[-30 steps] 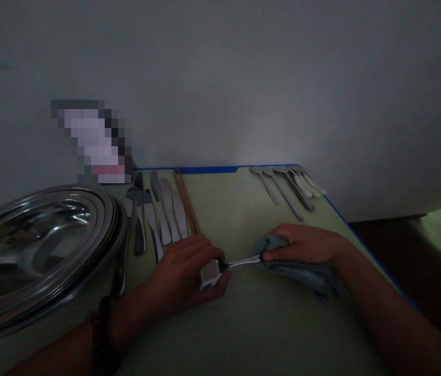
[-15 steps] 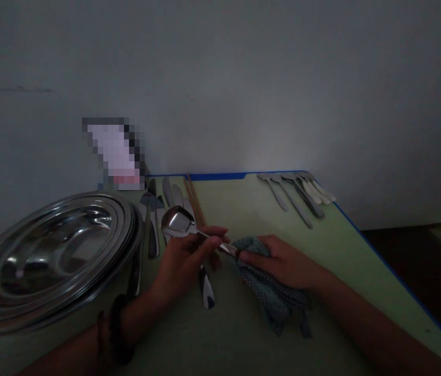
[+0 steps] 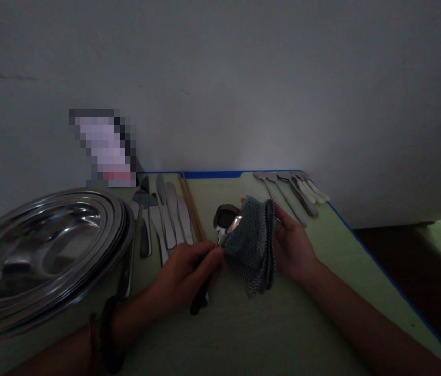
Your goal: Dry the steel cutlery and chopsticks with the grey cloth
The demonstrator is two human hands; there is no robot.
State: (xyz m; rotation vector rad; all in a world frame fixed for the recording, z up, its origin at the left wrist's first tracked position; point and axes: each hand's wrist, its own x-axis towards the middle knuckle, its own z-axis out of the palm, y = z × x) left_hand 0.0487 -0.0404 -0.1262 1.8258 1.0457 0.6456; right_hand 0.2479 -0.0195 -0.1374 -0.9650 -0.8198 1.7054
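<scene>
My left hand (image 3: 194, 269) is closed around the handle of a shiny metal spoon (image 3: 227, 215), whose bowl points up and away. A dark handle end shows below the fingers. My right hand (image 3: 294, 243) grips a grey-blue checked cloth (image 3: 249, 248), folded and hanging between the two hands. One edge of the cloth overlaps the right side of the spoon's bowl. Most of the right fingers are hidden behind the cloth.
Nested steel plates (image 3: 126, 230) stand at the left. Table knives (image 3: 171, 209), forks and wooden chopsticks (image 3: 192, 206) lie beside them. Several spoons and white-handled cutlery (image 3: 310, 193) lie at the back right. A blurred-out upright device (image 3: 105, 149) leans against the wall (image 3: 220, 89).
The spoon has turned from pointing left to pointing up and away, and its handle end has left the cloth. My right hand has lifted the cloth to the bowl. The view has shifted slightly.
</scene>
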